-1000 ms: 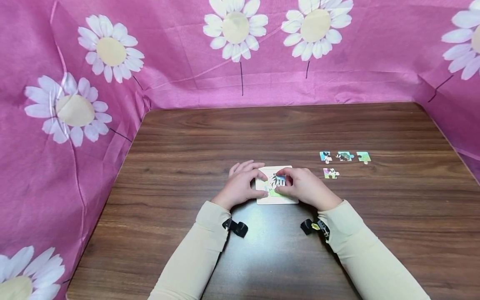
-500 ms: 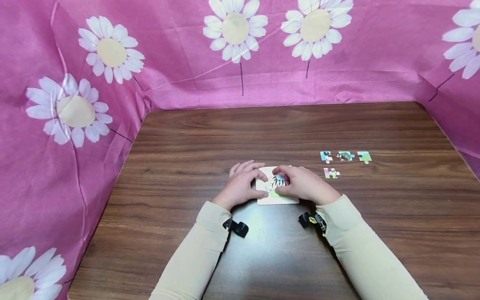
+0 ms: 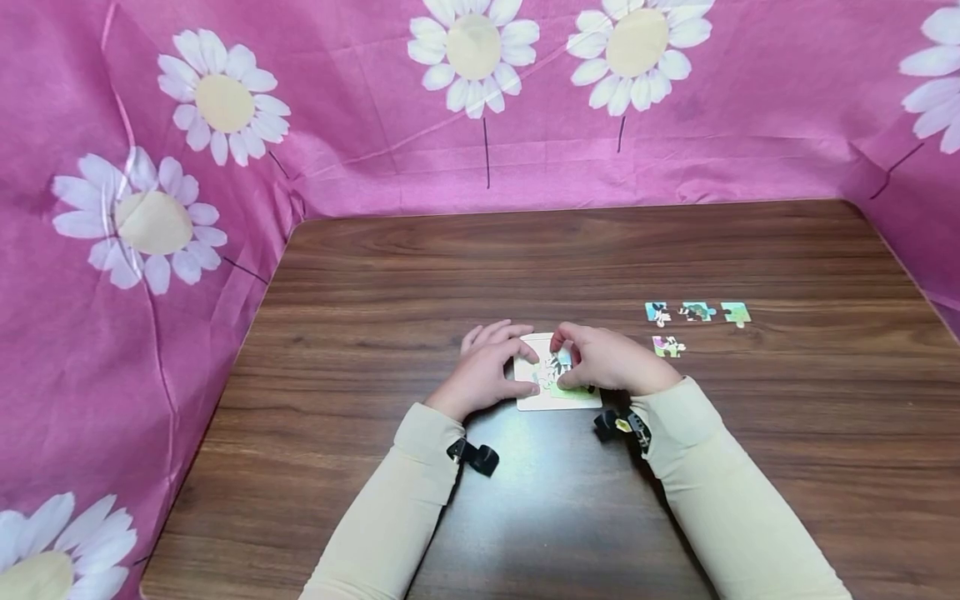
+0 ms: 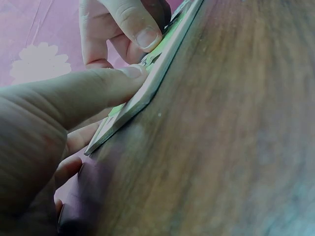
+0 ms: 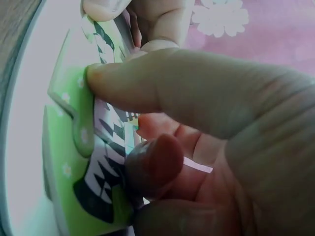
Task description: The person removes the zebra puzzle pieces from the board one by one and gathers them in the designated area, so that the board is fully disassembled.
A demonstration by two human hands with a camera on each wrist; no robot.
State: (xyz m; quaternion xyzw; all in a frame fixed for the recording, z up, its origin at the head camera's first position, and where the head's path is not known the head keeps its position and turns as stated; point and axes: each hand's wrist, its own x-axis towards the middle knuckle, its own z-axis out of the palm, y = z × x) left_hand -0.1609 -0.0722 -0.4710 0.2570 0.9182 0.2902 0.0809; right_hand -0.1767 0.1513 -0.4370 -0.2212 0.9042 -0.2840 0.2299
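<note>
A small white puzzle board (image 3: pixel 534 403) lies on the table between both hands, bearing joined jigsaw pieces with a zebra on green grass. My left hand (image 3: pixel 483 371) holds the board at its left side, thumb and index fingertip on its top face. The right hand (image 3: pixel 611 358) pinches at a striped green jigsaw piece (image 5: pixel 103 182) on the board's right part, its thumb (image 5: pixel 128 81) over the grass and its fingers curled on the far side. In the right wrist view this piece stands slightly out of line with its neighbour; the fingers hide part of the picture.
Several loose jigsaw pieces lie to the right: a blue-cornered one (image 3: pixel 657 313), a dark-patterned one (image 3: pixel 697 312) and a green one (image 3: pixel 737 313) in a row, a pink-cornered one (image 3: pixel 667 347) below. A pink flowered cloth (image 3: pixel 360 125) hangs behind the brown table (image 3: pixel 465 258).
My right hand has shifted slightly on the board, and more green now shows below its thumb, reaching farther right. The left hand keeps its place. The head view has turned very slightly.
</note>
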